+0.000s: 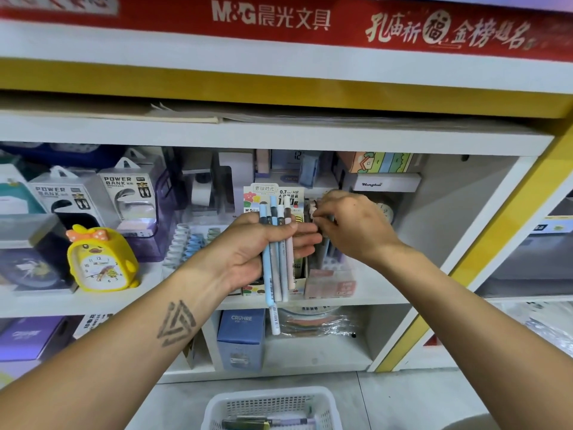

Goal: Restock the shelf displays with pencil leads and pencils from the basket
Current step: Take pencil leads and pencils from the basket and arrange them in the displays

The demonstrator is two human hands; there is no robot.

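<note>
We find the left hand (pixel 263 243) curled round a bundle of slim pastel pencils, blue, grey and pink (pixel 277 256), held upright in front of the white shelf board (pixel 186 301), near its middle. The right hand (pixel 350 225) is at the pink cardboard display box (pixel 330 283) standing toward the right end of that board, its fingertips (pixel 319 212) pinched together on what appears to be one pencil being seated among those already there; the item itself is mostly hidden. We judge the pencil-stocking step to be in hand and part done. The white perforated plastic basket (pixel 273 408) on the floor below holds further stock. The next move calls for drawing a single pencil from the bundle without loosening the rest, then guiding it upright into the box.
</note>
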